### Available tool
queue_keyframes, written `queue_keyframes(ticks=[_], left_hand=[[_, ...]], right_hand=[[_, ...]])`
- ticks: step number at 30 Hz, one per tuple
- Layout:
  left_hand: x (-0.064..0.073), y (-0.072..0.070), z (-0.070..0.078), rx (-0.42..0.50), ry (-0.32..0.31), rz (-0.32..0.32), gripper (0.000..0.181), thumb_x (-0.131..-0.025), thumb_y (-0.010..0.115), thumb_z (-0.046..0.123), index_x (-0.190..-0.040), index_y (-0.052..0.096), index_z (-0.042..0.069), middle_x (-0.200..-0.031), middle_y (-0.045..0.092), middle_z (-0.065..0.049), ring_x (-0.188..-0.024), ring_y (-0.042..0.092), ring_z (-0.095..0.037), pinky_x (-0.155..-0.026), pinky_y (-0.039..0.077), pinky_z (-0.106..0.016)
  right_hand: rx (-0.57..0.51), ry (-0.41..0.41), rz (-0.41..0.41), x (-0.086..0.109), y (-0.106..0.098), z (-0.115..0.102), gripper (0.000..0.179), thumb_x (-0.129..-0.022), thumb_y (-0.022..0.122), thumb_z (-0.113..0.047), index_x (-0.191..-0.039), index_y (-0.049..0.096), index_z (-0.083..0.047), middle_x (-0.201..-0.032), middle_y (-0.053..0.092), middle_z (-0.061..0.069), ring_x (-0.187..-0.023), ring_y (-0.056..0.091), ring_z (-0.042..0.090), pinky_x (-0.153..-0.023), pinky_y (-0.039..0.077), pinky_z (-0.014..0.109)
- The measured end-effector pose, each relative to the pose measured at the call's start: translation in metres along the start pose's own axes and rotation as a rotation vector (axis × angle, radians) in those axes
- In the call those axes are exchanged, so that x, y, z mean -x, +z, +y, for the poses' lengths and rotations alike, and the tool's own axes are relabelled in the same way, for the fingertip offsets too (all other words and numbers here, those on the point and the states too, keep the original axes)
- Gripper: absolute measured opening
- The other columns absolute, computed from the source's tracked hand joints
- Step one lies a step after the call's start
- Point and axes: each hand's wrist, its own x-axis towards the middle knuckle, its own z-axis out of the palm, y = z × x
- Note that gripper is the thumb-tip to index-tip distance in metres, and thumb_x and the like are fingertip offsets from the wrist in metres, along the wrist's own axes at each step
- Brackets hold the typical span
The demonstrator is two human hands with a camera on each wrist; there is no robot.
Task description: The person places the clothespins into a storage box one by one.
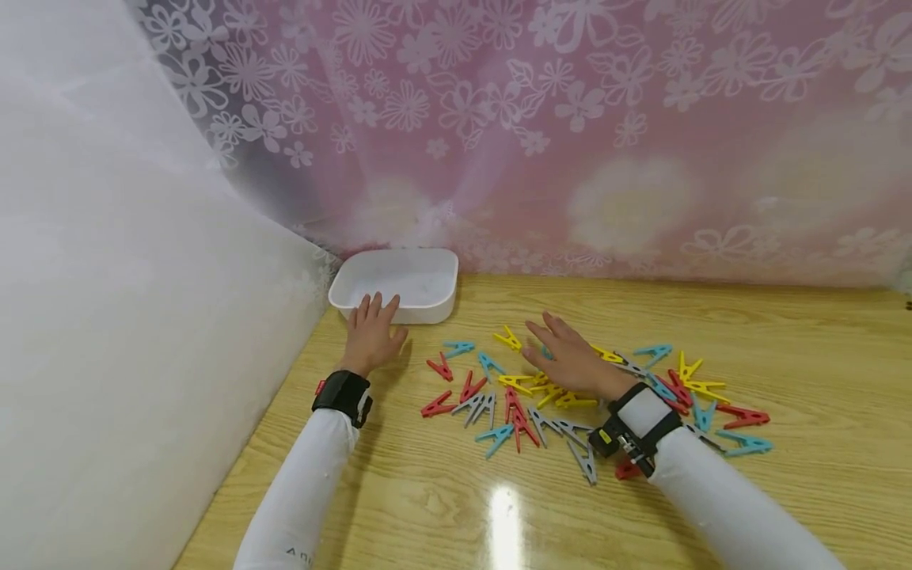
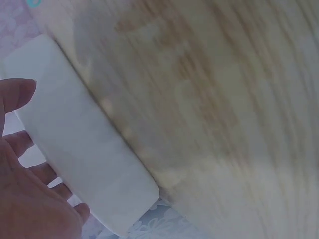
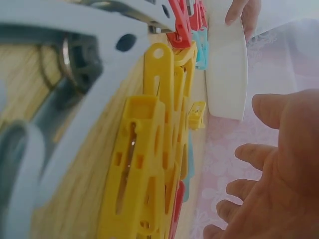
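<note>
A white plastic tub [image 1: 435, 315] stands at the back left of the table. My left hand [image 1: 369, 342] reaches to its front rim, fingers spread and fairly straight, the fingertips overlapping the rim in the head view. In the left wrist view, the thumb and fingers of the left hand [image 2: 35, 199] lie along the tub's long side [image 2: 89, 144]. My right hand [image 1: 570, 360] hovers over a spread of clothespins, fingers extended, nothing held. Beneath it are several yellow clothespins [image 1: 575, 400], seen close up in the right wrist view as a yellow clothespin [image 3: 132, 164] beside a large grey clothespin [image 3: 94, 104].
Red clothespins [image 1: 436, 405], blue clothespins [image 1: 495, 437] and grey clothespins [image 1: 583, 462] lie scattered over the wooden table [image 1: 406, 483]. A pink flowered curtain [image 1: 499, 158] hangs along the back edge. White sheeting [image 1: 142, 277] borders the left side, close to the tub.
</note>
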Motion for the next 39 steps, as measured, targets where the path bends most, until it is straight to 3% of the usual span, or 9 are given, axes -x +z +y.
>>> queue_keyframes(ticks=[13, 19, 25, 39], left_hand=[[-0.003, 0.002, 0.023, 0.004, 0.032, -0.071, 0.062, -0.098, 0.052, 0.030, -0.151, 0.027, 0.012, -0.154, 0.016, -0.024, -0.142, 0.004, -0.039, -0.111, 0.002, -0.056], [-0.004, 0.003, 0.041, -0.014, 0.043, -0.080, 0.062, -0.098, 0.053, 0.030, -0.152, 0.027, 0.013, -0.154, 0.017, -0.023, -0.142, 0.006, -0.038, -0.111, 0.003, -0.056], [-0.005, 0.006, 0.058, -0.033, 0.015, -0.056, 0.059, -0.096, 0.054, 0.028, -0.150, 0.033, 0.015, -0.152, 0.024, -0.023, -0.141, 0.011, -0.040, -0.110, 0.007, -0.056], [-0.011, 0.017, 0.105, -0.044, 0.034, -0.114, 0.063, -0.096, 0.056, 0.028, -0.151, 0.028, 0.016, -0.153, 0.019, -0.023, -0.142, 0.007, -0.041, -0.110, 0.005, -0.058]], right_hand=[[0.009, 0.050, 0.030, 0.017, -0.005, 0.006, 0.064, -0.103, 0.037, -0.044, -0.151, 0.022, -0.004, -0.155, 0.004, 0.025, -0.140, 0.001, 0.044, -0.107, 0.004, 0.062], [0.010, 0.072, 0.035, 0.024, -0.009, 0.009, 0.063, -0.103, 0.036, -0.041, -0.151, 0.021, -0.003, -0.155, 0.004, 0.026, -0.140, 0.001, 0.046, -0.107, 0.003, 0.063], [0.013, 0.095, 0.074, 0.031, -0.010, 0.013, 0.060, -0.103, 0.039, -0.036, -0.150, 0.024, -0.002, -0.154, 0.006, 0.028, -0.139, 0.003, 0.047, -0.106, 0.002, 0.063], [-0.017, 0.115, 0.106, 0.048, -0.020, 0.025, 0.062, -0.103, 0.039, -0.039, -0.149, 0.024, 0.001, -0.153, 0.005, 0.030, -0.138, 0.004, 0.049, -0.107, 0.004, 0.062]])
